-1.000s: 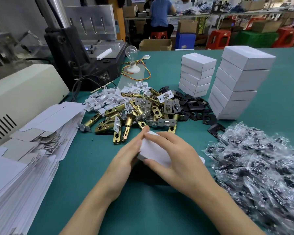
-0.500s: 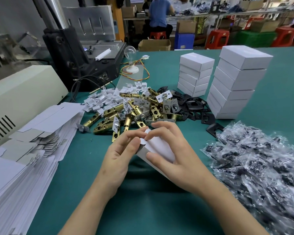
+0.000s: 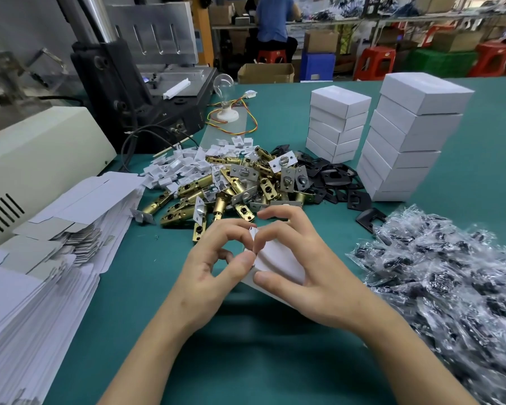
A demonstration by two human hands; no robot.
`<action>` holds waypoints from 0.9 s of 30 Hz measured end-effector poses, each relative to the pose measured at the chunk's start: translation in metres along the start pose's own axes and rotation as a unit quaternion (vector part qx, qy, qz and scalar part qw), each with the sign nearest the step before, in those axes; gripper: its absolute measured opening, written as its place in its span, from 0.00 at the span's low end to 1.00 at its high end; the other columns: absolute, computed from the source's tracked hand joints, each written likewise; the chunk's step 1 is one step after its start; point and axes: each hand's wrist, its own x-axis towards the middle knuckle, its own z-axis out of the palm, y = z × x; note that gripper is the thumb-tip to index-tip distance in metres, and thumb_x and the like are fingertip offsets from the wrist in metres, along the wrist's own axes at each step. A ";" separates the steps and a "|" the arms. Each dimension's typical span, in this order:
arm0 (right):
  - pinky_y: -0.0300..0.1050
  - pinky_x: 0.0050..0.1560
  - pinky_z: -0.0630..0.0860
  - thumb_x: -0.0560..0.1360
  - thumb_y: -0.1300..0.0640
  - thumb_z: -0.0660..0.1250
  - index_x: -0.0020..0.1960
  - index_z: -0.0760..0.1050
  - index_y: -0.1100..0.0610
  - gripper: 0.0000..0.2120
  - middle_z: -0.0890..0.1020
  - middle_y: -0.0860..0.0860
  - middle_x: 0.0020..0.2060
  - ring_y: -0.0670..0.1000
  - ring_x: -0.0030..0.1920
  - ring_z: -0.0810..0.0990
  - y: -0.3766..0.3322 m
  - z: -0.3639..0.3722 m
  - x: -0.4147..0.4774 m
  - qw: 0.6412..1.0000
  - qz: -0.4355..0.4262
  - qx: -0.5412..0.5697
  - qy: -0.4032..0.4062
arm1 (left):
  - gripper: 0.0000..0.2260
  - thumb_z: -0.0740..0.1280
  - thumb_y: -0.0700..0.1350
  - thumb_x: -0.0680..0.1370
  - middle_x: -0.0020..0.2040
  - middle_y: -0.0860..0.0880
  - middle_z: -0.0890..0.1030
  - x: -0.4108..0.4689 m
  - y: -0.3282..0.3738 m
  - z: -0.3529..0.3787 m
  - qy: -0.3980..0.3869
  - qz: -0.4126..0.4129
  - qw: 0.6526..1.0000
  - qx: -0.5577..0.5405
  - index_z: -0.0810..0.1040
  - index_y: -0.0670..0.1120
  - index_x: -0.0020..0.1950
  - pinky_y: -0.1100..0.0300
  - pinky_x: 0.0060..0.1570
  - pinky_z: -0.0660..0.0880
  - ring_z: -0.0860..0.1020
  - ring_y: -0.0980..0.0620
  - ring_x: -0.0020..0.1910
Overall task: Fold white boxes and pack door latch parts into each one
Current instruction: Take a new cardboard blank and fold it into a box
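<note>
Both hands work on a half-folded white box (image 3: 278, 266) held just above the green bench (image 3: 246, 361), near the middle of the view. The right hand (image 3: 304, 258) is curled around the box, thumb on its near face and fingers arched over the top. The left hand (image 3: 214, 267) pinches the box's end flap between thumb and bent forefinger. The box's long axis appears to run from about 10 o'clock to 4 o'clock, the flap end pointing toward 10 o'clock; the far end is hidden under the right palm.

At 12 o'clock from the hands lies a heap of brass latch bolts (image 3: 216, 194), with black strike plates (image 3: 333, 176) at 1 o'clock. Two stacks of closed boxes (image 3: 406, 135) stand beyond them. Flat box blanks (image 3: 41, 244) are piled at 9 o'clock, and clear bags of small parts (image 3: 450, 287) at 3 o'clock.
</note>
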 end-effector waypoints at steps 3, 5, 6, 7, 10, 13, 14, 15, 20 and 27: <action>0.37 0.69 0.67 0.78 0.47 0.71 0.59 0.73 0.43 0.12 0.67 0.43 0.69 0.45 0.73 0.68 0.002 0.003 0.001 1.000 -0.009 -0.003 0.018 | 0.09 0.69 0.54 0.77 0.64 0.53 0.81 -0.001 0.000 0.000 0.005 0.003 1.000 -0.001 0.80 0.58 0.56 0.59 0.54 0.77 0.78 0.48 0.67; 0.37 0.68 0.68 0.79 0.46 0.72 0.63 0.72 0.42 0.15 0.68 0.42 0.67 0.45 0.73 0.68 0.004 0.005 0.002 0.999 -0.014 -0.006 0.038 | 0.11 0.70 0.55 0.77 0.65 0.55 0.82 -0.001 0.000 0.000 0.012 -0.005 1.000 -0.002 0.80 0.62 0.59 0.62 0.56 0.77 0.78 0.50 0.68; 0.38 0.68 0.69 0.79 0.45 0.72 0.65 0.71 0.41 0.17 0.69 0.42 0.66 0.45 0.73 0.69 0.005 0.006 0.003 0.998 -0.016 -0.013 0.052 | 0.12 0.70 0.57 0.77 0.66 0.57 0.82 -0.001 0.000 0.001 0.018 -0.012 1.000 -0.002 0.81 0.64 0.60 0.62 0.57 0.78 0.79 0.52 0.68; 0.39 0.68 0.70 0.78 0.44 0.72 0.66 0.70 0.42 0.19 0.70 0.41 0.66 0.45 0.72 0.70 0.007 0.006 0.003 0.997 -0.017 -0.023 0.067 | 0.12 0.70 0.59 0.77 0.67 0.59 0.82 -0.002 0.000 0.002 0.020 -0.019 1.000 0.004 0.81 0.65 0.61 0.61 0.58 0.78 0.79 0.55 0.68; 0.40 0.65 0.73 0.77 0.43 0.73 0.69 0.68 0.46 0.24 0.72 0.41 0.64 0.44 0.67 0.73 0.011 0.005 0.004 0.993 -0.009 -0.048 0.107 | 0.17 0.63 0.63 0.82 0.72 0.63 0.78 -0.005 -0.003 0.007 -0.008 -0.025 0.999 0.033 0.78 0.65 0.69 0.58 0.65 0.76 0.77 0.57 0.71; 0.42 0.63 0.75 0.74 0.41 0.75 0.70 0.67 0.44 0.30 0.71 0.39 0.65 0.43 0.66 0.74 0.009 0.004 0.002 0.992 0.008 -0.068 0.108 | 0.16 0.62 0.62 0.81 0.73 0.63 0.77 -0.005 -0.004 0.010 -0.010 -0.050 0.999 0.003 0.79 0.65 0.68 0.68 0.62 0.75 0.80 0.61 0.64; 0.43 0.62 0.76 0.72 0.40 0.75 0.70 0.66 0.43 0.31 0.70 0.39 0.65 0.42 0.65 0.74 0.008 0.004 0.002 0.992 0.012 -0.074 0.101 | 0.15 0.65 0.62 0.79 0.72 0.62 0.77 -0.005 -0.002 0.010 -0.004 -0.071 0.997 -0.027 0.81 0.64 0.65 0.68 0.59 0.76 0.83 0.60 0.57; 0.45 0.60 0.77 0.72 0.40 0.76 0.71 0.66 0.43 0.32 0.69 0.39 0.65 0.42 0.64 0.75 0.007 0.005 0.002 0.992 0.014 -0.081 0.092 | 0.15 0.67 0.61 0.77 0.71 0.60 0.79 -0.004 -0.002 0.010 0.000 -0.093 0.994 -0.058 0.82 0.62 0.63 0.65 0.57 0.79 0.84 0.58 0.51; 0.50 0.66 0.74 0.71 0.38 0.76 0.72 0.70 0.49 0.35 0.68 0.43 0.69 0.47 0.67 0.73 0.002 0.004 0.003 0.983 0.010 -0.170 0.070 | 0.13 0.72 0.47 0.75 0.62 0.50 0.83 0.000 -0.006 0.005 0.064 -0.171 0.971 -0.153 0.84 0.54 0.59 0.57 0.47 0.82 0.85 0.48 0.49; 0.40 0.72 0.67 0.67 0.32 0.74 0.73 0.69 0.49 0.41 0.72 0.45 0.69 0.45 0.72 0.71 0.002 -0.038 0.001 0.975 -0.005 -0.089 0.203 | 0.15 0.59 0.37 0.84 0.63 0.43 0.84 0.011 -0.012 -0.008 0.198 -0.256 0.899 -0.296 0.83 0.45 0.64 0.60 0.41 0.83 0.83 0.50 0.54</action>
